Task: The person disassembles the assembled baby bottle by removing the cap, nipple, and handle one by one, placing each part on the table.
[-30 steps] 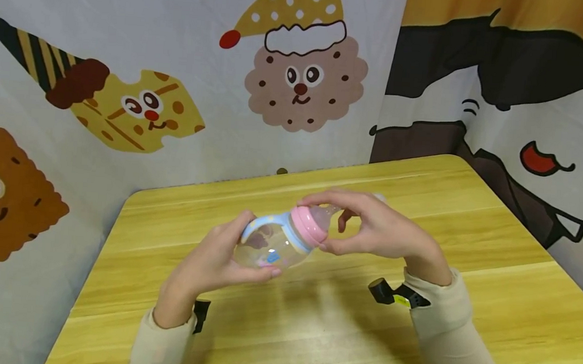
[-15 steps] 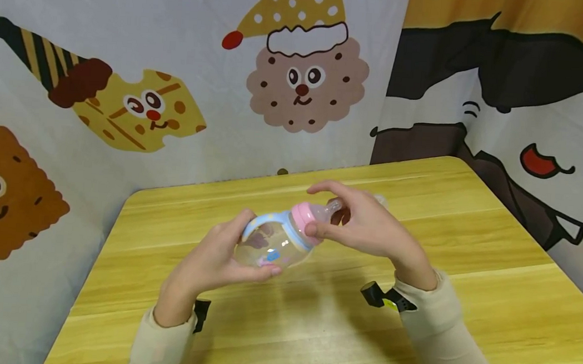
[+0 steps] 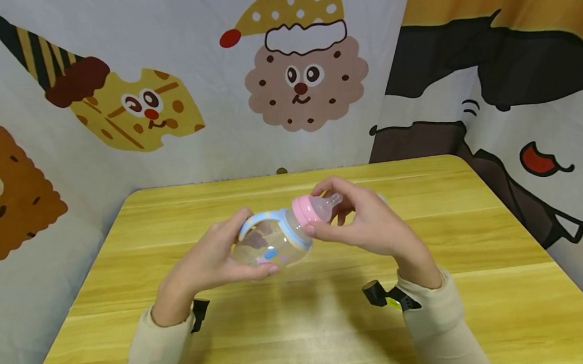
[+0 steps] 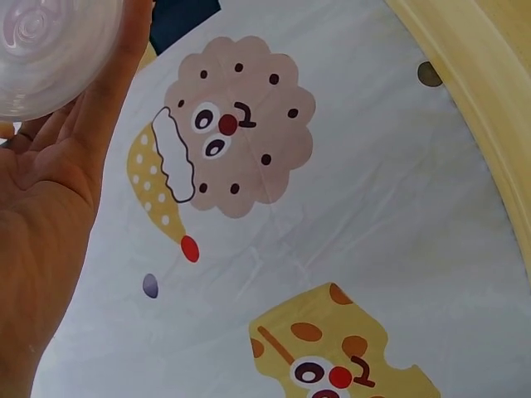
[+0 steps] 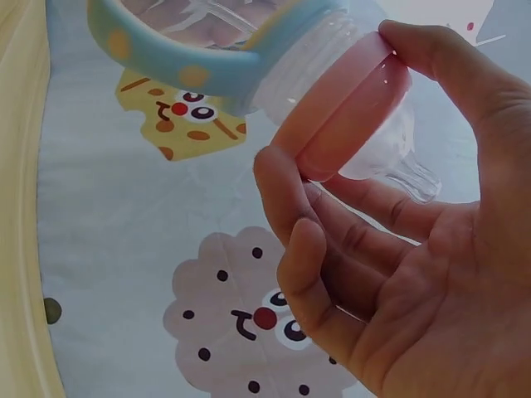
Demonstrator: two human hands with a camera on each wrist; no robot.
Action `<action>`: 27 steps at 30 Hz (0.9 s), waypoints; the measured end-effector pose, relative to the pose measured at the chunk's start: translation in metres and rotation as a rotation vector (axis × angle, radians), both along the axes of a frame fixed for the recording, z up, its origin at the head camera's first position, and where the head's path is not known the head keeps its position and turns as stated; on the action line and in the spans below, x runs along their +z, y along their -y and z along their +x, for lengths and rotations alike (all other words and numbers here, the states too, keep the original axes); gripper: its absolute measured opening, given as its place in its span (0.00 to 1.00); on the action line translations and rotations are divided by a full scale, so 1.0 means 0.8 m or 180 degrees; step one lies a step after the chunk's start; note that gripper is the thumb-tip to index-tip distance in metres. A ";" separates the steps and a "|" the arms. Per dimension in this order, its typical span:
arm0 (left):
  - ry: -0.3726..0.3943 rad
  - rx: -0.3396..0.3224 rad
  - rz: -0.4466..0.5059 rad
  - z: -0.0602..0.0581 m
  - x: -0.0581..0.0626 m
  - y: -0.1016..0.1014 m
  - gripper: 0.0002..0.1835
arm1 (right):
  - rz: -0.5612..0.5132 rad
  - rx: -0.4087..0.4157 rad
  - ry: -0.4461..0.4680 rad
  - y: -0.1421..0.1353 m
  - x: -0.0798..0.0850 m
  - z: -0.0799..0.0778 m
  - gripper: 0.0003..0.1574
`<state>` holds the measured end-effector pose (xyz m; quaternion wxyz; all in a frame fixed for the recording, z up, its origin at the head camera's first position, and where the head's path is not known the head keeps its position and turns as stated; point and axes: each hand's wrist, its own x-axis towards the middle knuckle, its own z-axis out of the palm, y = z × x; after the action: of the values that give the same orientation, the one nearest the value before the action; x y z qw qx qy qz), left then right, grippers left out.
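A clear baby bottle (image 3: 272, 253) with a blue handle (image 3: 261, 216) is held tilted above the table, neck up to the right. My left hand (image 3: 211, 258) grips its body, thumb along the near side. In the left wrist view the bottle's round base (image 4: 54, 54) fills the top corner by the palm. My right hand (image 3: 376, 223) pinches the pink collar ring (image 5: 348, 108) between thumb and fingers. A clear teat (image 5: 415, 178) sticks out of that ring towards the right palm. Bare clear neck (image 5: 307, 62) shows between ring and blue handle.
The wood-grain table (image 3: 312, 328) lies below both hands. Behind the right hand a small pale object (image 3: 382, 198) is mostly hidden. A cartoon-printed curtain (image 3: 213, 144) hangs along the table's back and sides. Both wrists carry a small black camera mount (image 3: 377, 293).
My right fingers let go of the pink ring, then closed on it again. The ring now stands further out from the blue handle, with more neck showing. The left hand stays nearly still.
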<state>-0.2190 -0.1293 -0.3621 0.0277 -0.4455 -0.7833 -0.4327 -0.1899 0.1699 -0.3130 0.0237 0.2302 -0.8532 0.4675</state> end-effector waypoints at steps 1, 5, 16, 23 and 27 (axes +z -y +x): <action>0.0010 -0.0008 0.0006 0.000 0.000 0.000 0.30 | -0.0014 0.0012 -0.0007 -0.001 0.000 0.000 0.27; 0.0067 -0.0019 -0.0001 -0.001 -0.002 0.001 0.30 | -0.0048 0.0047 -0.0043 -0.003 0.000 -0.001 0.28; 0.0126 0.0003 -0.0057 -0.001 -0.004 0.001 0.30 | -0.0218 0.0030 -0.0109 -0.013 0.002 0.001 0.29; 0.0073 0.0011 -0.0088 -0.001 -0.006 -0.001 0.30 | -0.0409 -0.0028 -0.0157 -0.019 0.001 0.002 0.30; 0.0071 -0.0016 -0.0078 -0.002 -0.008 -0.002 0.31 | -0.0436 -0.0092 -0.0236 -0.022 0.002 0.002 0.31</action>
<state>-0.2209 -0.1281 -0.3684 0.0124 -0.4430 -0.7877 -0.4280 -0.1879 0.1878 -0.3111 0.0777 0.2329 -0.8210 0.5155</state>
